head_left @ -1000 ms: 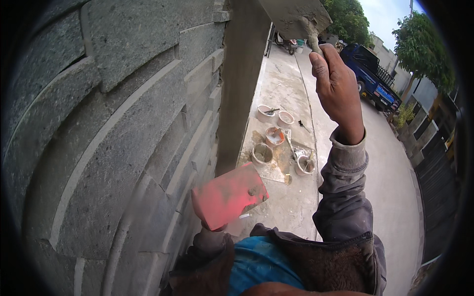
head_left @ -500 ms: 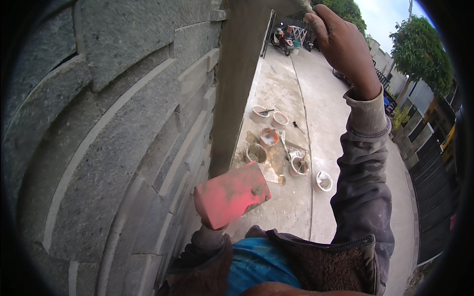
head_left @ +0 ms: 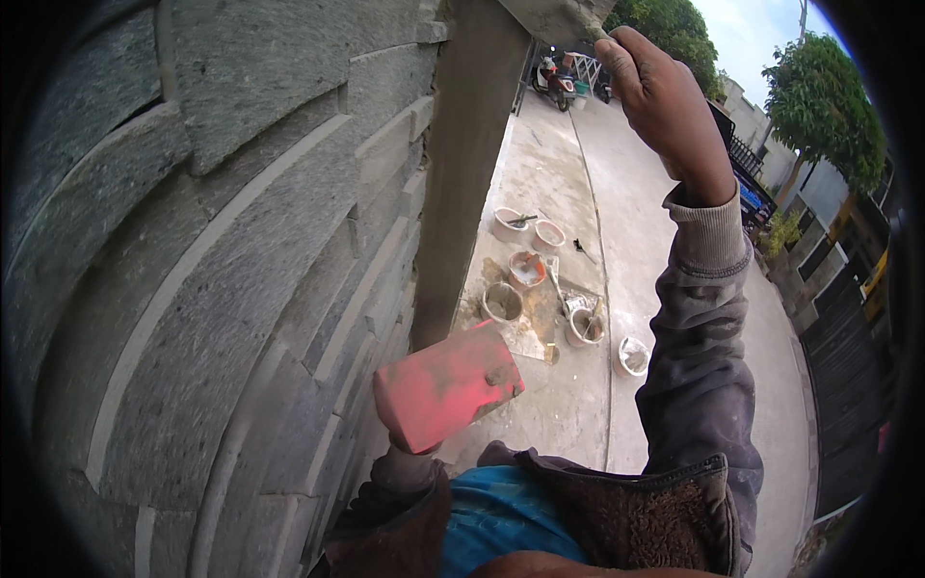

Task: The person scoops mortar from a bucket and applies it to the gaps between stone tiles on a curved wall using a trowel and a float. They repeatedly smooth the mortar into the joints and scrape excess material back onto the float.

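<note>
High at the upper right, my right hand [head_left: 655, 87] is closed round the handle of a metal trowel [head_left: 559, 15]. Its grey, mortar-smeared blade reaches toward the top of the smooth grey plastered wall edge [head_left: 462, 144]. Lower down, by the stone wall, a red mortar board [head_left: 443, 385] is held at a tilt, with grey smears and a small lump of mortar on it. My left hand [head_left: 401, 445] supports it from underneath; the board hides its fingers.
Grey stone cladding [head_left: 222, 250] fills the left side. On the concrete floor [head_left: 631, 212] stand several small buckets, including an orange-rimmed one [head_left: 527, 271] and a white one [head_left: 632, 356]. A motorbike [head_left: 552, 79] is parked far off, and a dark gate [head_left: 853, 385] runs along the right.
More of the trowel blade shows at the top edge, as my right hand has shifted slightly down. The red board has moved a little left and down.
</note>
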Demonstrator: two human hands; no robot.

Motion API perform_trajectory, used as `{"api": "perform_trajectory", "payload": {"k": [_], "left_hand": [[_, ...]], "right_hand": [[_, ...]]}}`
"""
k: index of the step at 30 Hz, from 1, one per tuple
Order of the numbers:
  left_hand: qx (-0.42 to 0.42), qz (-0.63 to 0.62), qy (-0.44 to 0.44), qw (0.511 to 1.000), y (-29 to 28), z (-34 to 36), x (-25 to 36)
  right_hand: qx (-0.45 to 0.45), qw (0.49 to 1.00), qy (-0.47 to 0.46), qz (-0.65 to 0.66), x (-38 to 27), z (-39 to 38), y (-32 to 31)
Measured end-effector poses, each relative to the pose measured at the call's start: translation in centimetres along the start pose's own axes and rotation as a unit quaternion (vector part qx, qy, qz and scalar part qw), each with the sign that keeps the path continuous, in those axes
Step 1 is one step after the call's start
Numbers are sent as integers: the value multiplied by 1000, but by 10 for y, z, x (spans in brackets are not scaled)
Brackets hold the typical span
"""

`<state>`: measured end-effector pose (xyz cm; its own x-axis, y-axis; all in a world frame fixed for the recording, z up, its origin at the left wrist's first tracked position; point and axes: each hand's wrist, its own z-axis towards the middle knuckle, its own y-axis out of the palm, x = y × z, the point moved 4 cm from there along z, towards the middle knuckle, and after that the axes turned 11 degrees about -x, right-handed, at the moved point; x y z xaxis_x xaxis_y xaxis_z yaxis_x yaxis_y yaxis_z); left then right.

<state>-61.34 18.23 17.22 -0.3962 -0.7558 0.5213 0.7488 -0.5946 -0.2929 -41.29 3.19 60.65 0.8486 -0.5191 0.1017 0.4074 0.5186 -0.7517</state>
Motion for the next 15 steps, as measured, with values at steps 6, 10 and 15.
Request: {"api": "perform_trajectory", "payload": {"k": [6, 10, 15], "left_hand": [[19, -74, 5, 997, 3, 7, 9], [34, -285, -99, 953, 17, 5, 7], [1, -109, 20, 994, 3, 24, 24]], "right_hand": [[-68, 994, 66, 58, -6, 5, -1], [-58, 997, -2, -40, -6, -1, -2], [-111, 982, -25, -153, -8, -6, -20]]}}
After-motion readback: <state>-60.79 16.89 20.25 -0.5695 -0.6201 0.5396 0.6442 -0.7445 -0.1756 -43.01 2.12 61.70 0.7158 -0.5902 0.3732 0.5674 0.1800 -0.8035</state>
